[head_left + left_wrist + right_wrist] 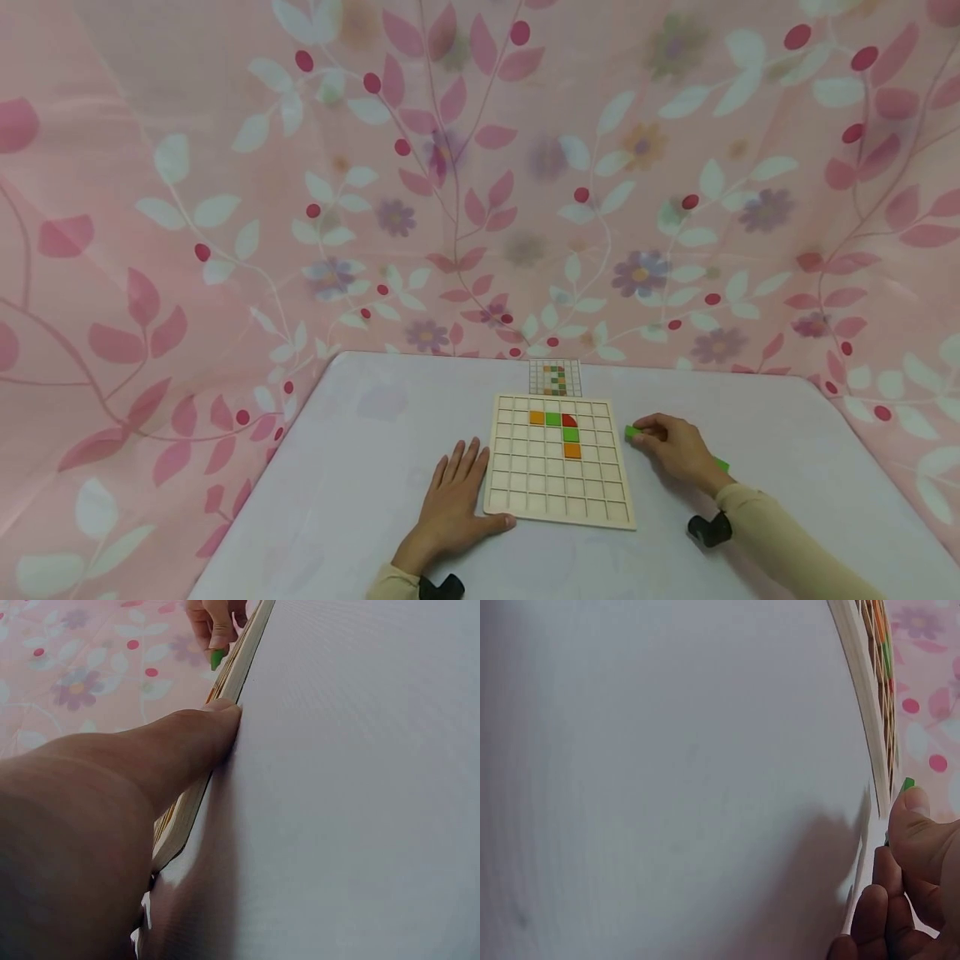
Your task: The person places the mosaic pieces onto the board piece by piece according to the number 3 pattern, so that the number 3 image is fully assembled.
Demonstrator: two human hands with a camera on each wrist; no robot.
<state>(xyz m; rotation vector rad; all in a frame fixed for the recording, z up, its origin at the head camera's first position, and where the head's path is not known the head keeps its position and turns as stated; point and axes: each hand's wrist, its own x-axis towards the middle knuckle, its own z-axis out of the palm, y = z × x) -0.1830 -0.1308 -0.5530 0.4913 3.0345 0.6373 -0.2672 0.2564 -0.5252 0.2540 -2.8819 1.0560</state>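
Observation:
A pale wooden grid board (525,483) lies on the table with several small tiles in its upper cells. An orange tile (537,417), a green tile (553,419) and a red tile (569,421) with a curved corner form a row. Below the red one sit another green tile (571,435) and an orange tile (572,451). My left hand (453,504) rests flat with fingers spread along the board's left edge, its thumb touching the near edge. Right of the board, my right hand (678,450) pinches a green tile (632,432) between thumb and fingers.
Behind the board lies a small printed grid card (538,379) with a coloured pattern. Another green piece (722,465) shows partly behind my right wrist. The white-covered table (330,442) meets a pink floral cloth (465,208) at the back.

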